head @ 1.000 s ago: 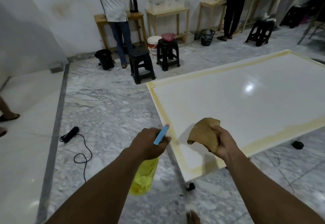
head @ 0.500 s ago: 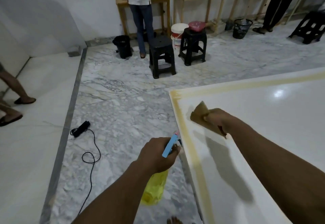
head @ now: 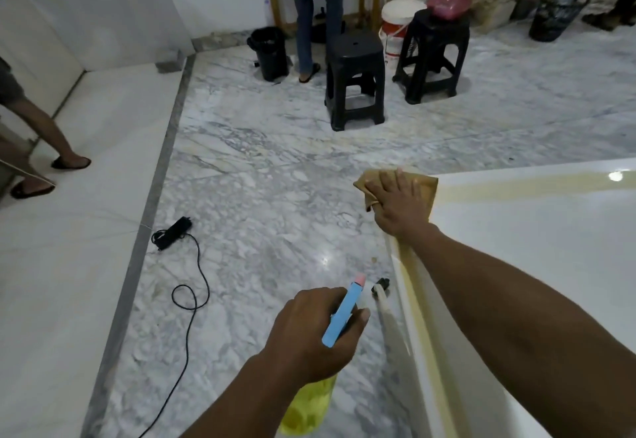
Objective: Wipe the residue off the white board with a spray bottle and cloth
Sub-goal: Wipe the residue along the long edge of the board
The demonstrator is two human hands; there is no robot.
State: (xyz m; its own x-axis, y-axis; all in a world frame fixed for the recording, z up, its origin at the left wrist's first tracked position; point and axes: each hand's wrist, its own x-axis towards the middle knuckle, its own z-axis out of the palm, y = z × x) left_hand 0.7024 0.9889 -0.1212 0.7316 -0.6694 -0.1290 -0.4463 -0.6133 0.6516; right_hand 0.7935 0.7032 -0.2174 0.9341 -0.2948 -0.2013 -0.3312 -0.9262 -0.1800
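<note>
1. Yellow spray bottle (head: 307, 409) hangs below my left hand (head: 309, 341), whose fingers curl round its blue trigger head.
2. My right hand (head: 399, 205) lies flat, fingers straight and close, pressing the tan cloth (head: 428, 185) beneath them onto the white board (head: 537, 265) corner.

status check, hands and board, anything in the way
Left hand grips spray bottle, beside white board. Right hand flat, pressing cloth on its far corner. Yellow residue bands along both edges. Nothing blocking the board.
</note>
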